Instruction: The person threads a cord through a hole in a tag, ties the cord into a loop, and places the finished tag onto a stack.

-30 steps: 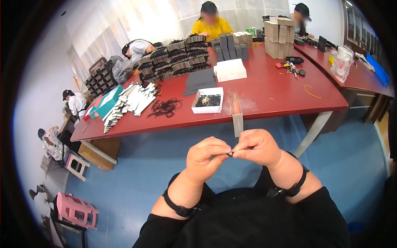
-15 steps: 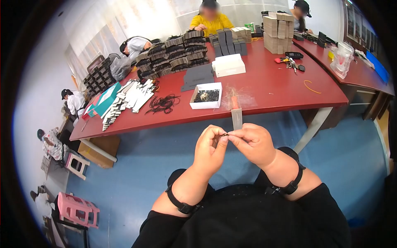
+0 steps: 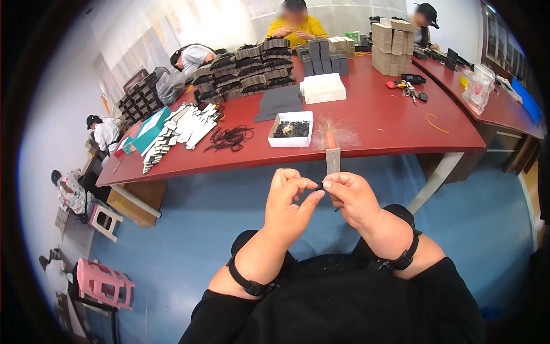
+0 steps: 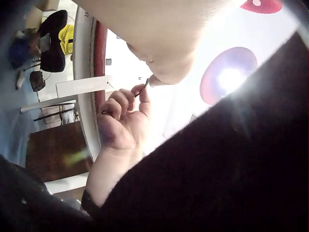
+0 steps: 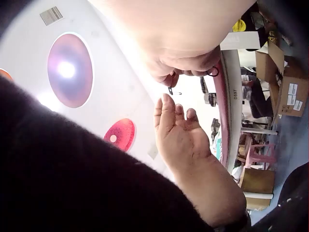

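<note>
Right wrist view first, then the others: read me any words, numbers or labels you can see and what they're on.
"D597": on the pale edge of the red table, right wrist view.
Labels on the cardboard boxes: too small to read.
Barcode sticker on the white surface overhead: unreadable.
White card in the left wrist view: faint print, blurred.
Head view: nothing legible.

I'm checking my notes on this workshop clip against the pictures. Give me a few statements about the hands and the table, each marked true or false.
1. Both hands meet over the person's lap, pinching a small dark piece. True.
2. The left hand rests flat on the red table. False: it is raised in front of the table, off it.
3. A white open box of dark bits sits on the table. True.
4. The right hand holds the teal box. False: that box lies on the table's far left.
</note>
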Motion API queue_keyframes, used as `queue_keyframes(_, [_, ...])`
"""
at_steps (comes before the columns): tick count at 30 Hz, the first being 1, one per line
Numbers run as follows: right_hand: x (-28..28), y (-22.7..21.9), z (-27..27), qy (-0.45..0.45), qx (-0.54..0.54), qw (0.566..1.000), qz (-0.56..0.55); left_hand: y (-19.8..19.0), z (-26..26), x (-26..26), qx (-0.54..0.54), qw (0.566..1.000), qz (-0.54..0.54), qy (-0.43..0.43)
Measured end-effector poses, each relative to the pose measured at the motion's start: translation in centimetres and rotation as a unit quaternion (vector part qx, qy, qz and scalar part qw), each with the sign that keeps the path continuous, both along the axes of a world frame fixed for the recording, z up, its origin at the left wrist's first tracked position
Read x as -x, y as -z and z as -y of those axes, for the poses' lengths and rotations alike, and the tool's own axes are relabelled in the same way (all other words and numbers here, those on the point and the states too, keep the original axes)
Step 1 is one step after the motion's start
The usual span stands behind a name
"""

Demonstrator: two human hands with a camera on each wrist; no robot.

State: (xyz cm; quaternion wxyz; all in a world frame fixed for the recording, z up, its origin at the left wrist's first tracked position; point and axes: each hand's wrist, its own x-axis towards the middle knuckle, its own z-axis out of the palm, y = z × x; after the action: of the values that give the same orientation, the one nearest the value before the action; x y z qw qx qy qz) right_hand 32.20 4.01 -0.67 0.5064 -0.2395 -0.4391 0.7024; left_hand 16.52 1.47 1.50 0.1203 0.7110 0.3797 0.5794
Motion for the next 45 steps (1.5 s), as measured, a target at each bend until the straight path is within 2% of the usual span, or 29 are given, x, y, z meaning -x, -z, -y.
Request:
queue_keyframes(6, [0.0,0.0,0.2,-0.004,-0.017,1.0,0.019,-0.1,0.1,0.1,0.05,0.999,-0.018,-0.003])
queue_keyframes(8, [-0.1,0.1,0.2,-0.01,-0.025,1.0,0.016,0.2,-0.1,0.4,0.082,0.996,-0.002,0.031])
queue_keyframes(15, [0.1,0.7,0.2,0.002,-0.049,0.998,0.033,0.6,-0.7,0.7,0.1,0.992,0.02,0.067])
queue_keyframes(17, [0.1,0.3,0.4,0.059,-0.048,0.996,0.043,1.6,-1.8,1.4,0.171,0.952,0.205,0.147])
queue_keyframes(18, [0.2,0.4,0.4,0.059,-0.049,0.996,0.043,1.4,-2.1,1.8,0.194,0.934,0.242,0.179])
queue_keyframes(21, [0.4,0.6,0.4,0.078,-0.084,0.991,0.063,2.5,-2.4,1.8,0.204,0.932,0.235,0.183])
queue_keyframes(24, [0.1,0.4,0.3,0.062,-0.092,0.991,0.07,2.4,-2.2,1.6,0.252,0.907,0.265,0.209])
queue_keyframes(26, [-0.6,0.2,-0.1,-0.004,-0.055,0.989,0.137,1.6,-2.0,1.3,0.293,0.859,0.314,0.278])
queue_keyframes(27, [-1.0,0.5,-0.5,-0.003,-0.056,0.989,0.137,1.6,-2.0,1.4,0.292,0.859,0.314,0.279])
queue_keyframes(29, [-1.9,1.6,-1.7,0.045,-0.096,0.975,0.195,1.9,-2.6,1.5,0.316,0.759,0.409,0.396])
queue_keyframes(30, [-2.4,1.7,-2.2,0.051,-0.096,0.974,0.198,2.4,-3.3,1.7,0.316,0.756,0.409,0.402])
queue_keyframes(32, [-3.4,1.7,-3.0,0.115,-0.118,0.971,0.176,3.6,-4.6,2.1,0.271,0.854,0.33,0.298])
queue_keyframes(34, [-3.3,1.7,-3.4,0.138,-0.116,0.965,0.193,3.8,-5.3,1.7,0.275,0.86,0.316,0.29])
queue_keyframes(36, [-2.6,1.8,-3.8,0.176,-0.14,0.963,0.152,3.7,-5.7,1.1,0.254,0.897,0.268,0.244])
queue_keyframes(45, [-2.3,2.8,-5.0,0.165,-0.149,0.967,0.124,3.9,-6.2,0.9,0.232,0.908,0.278,0.212])
